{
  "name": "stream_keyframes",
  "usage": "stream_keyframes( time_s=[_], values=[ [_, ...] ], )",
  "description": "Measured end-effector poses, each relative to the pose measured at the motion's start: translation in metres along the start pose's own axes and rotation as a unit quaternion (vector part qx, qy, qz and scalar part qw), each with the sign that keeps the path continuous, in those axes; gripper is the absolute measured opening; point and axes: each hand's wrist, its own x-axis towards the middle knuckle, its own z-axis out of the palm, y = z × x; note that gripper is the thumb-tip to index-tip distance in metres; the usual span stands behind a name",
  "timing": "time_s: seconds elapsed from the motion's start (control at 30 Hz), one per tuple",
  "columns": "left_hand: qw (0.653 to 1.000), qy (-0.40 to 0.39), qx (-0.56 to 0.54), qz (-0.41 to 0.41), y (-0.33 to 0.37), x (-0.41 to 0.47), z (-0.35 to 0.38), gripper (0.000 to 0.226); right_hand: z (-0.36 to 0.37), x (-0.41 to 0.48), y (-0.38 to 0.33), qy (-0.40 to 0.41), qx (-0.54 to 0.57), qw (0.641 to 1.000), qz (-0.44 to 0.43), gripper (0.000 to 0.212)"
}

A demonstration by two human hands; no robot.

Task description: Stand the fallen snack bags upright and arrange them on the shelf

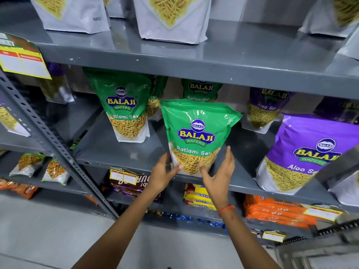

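A green Ratlami Sev bag (197, 136) stands upright at the front edge of the middle shelf (120, 152), its base just at the lip, and both hands frame its lower part. The left hand (162, 172) is open with the fingers spread, its thumb tip touching the bottom left corner of the pouch; the right hand (220, 171) is likewise open, palm turned inward, fingers extended beside the bag's right edge and the thumb near its base. Neither hand closes around anything, so the bag seems to be carrying its own weight, with the hands cupped on either side probably to catch it if it tips and to nudge its base square. A second green bag (127, 111) stands further back to the left, another green one (201, 90) sits behind, and purple Aloo Sev bags (305, 152) occupy the right side, so keeping this pouch in the green group and facing forward looks like the aim. It leans slightly and sits very near the edge, so it may want pushing deeper.
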Motion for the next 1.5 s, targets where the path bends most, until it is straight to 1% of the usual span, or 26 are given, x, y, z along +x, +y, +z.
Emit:
stream_keyframes(
  time_s=[0.03,0.07,0.1,0.17,0.23,0.33,0.37,0.4,0.47,0.53,0.57,0.6,0.67,0.73,0.83,0.9,1.0,1.17,1.27,1.3,1.33,1.37,1.4,1.43,1.47,1.5],
  values=[
    [0.999,0.026,0.015,0.013,0.003,-0.003,-0.003,0.065,0.002,-0.007,-0.01,0.047,-0.012,0.996,-0.073,0.078],
    [0.998,0.056,0.028,0.027,0.006,-0.005,-0.006,0.07,0.005,-0.014,-0.02,0.074,-0.008,0.987,-0.14,0.067],
    [0.995,0.088,0.032,0.043,0.008,-0.006,-0.011,0.071,0.011,-0.02,-0.031,0.079,0.01,0.978,-0.192,0.057],
    [0.985,0.155,0.012,0.068,0.009,-0.005,-0.026,0.069,0.029,-0.025,-0.048,0.049,0.04,0.965,-0.255,0.043],
    [0.973,0.222,-0.019,0.063,0.007,0.006,-0.047,0.069,0.056,-0.024,-0.065,-0.03,0.057,0.962,-0.263,0.039],
    [0.957,0.28,-0.045,0.055,-0.005,0.032,-0.082,0.073,0.105,-0.013,-0.079,-0.192,0.039,0.957,-0.212,0.045],
    [0.957,0.284,-0.046,0.033,-0.014,0.044,-0.097,0.078,0.126,-0.006,-0.08,-0.228,0.018,0.955,-0.186,0.049],
    [0.96,0.276,-0.046,0.005,-0.02,0.055,-0.111,0.083,0.147,0.005,-0.077,-0.26,0.0,0.954,-0.149,0.053],
    [0.97,0.23,-0.068,-0.042,-0.038,0.078,-0.137,0.092,0.178,0.032,-0.071,-0.306,-0.024,0.95,-0.054,0.061],
    [0.977,0.18,-0.09,-0.067,-0.054,0.098,-0.158,0.094,0.199,0.061,-0.064,-0.313,-0.039,0.949,0.023,0.069],
    [0.981,0.159,-0.092,-0.068,-0.063,0.106,-0.165,0.09,0.207,0.073,-0.06,-0.31,-0.037,0.949,0.043,0.073],
    [0.983,0.148,-0.089,-0.067,-0.063,0.108,-0.168,0.08,0.213,0.083,-0.056,-0.311,-0.028,0.948,0.052,0.076],
    [0.983,0.145,-0.094,-0.065,-0.052,0.106,-0.171,0.058,0.224,0.093,-0.052,-0.336,0.012,0.939,0.07,0.072],
    [0.982,0.143,-0.103,-0.066,-0.043,0.097,-0.172,0.049,0.225,0.088,-0.057,-0.328,0.028,0.942,0.069,0.064],
    [0.986,0.134,-0.074,-0.063,-0.04,0.072,-0.181,0.049,0.213,0.059,-0.067,-0.305,0.024,0.951,0.039,0.052],
    [0.989,0.118,-0.053,-0.066,-0.044,0.051,-0.186,0.051,0.206,0.035,-0.067,-0.305,0.029,0.952,0.018,0.049],
    [0.991,0.095,-0.045,-0.08,-0.046,0.022,-0.191,0.054,0.2,0.007,-0.068,-0.311,0.035,0.95,0.013,0.051],
    [0.991,0.085,-0.042,-0.092,-0.046,0.006,-0.195,0.061,0.2,-0.006,-0.069,-0.305,0.044,0.951,0.007,0.052],
    [0.99,0.089,-0.026,-0.105,-0.034,0.0,-0.193,0.062,0.192,-0.004,-0.079,-0.311,-0.002,0.95,0.016,0.058],
    [0.99,0.094,-0.015,-0.108,-0.033,-0.001,-0.191,0.06,0.192,-0.004,-0.078,-0.307,-0.025,0.951,0.004,0.061],
    [0.99,0.096,0.008,-0.107,-0.03,-0.003,-0.19,0.057,0.185,-0.006,-0.084,-0.318,-0.062,0.946,-0.002,0.062],
    [0.987,0.102,0.053,-0.109,-0.028,-0.006,-0.187,0.053,0.181,-0.006,-0.085,-0.321,-0.097,0.942,-0.027,0.061],
    [0.98,0.112,0.12,-0.113,-0.023,-0.008,-0.183,0.047,0.17,-0.006,-0.095,-0.338,-0.133,0.931,-0.043,0.057],
    [0.968,0.121,0.187,-0.116,-0.016,-0.008,-0.179,0.04,0.162,-0.002,-0.103,-0.355,-0.147,0.921,-0.057,0.049],
    [0.956,0.133,0.225,-0.134,0.0,-0.01,-0.172,0.034,0.145,0.001,-0.12,-0.38,-0.159,0.911,-0.04,0.04],
    [0.949,0.126,0.256,-0.135,0.015,-0.011,-0.165,0.03,0.135,0.005,-0.131,-0.393,-0.165,0.903,-0.046,0.031]
  ],
)
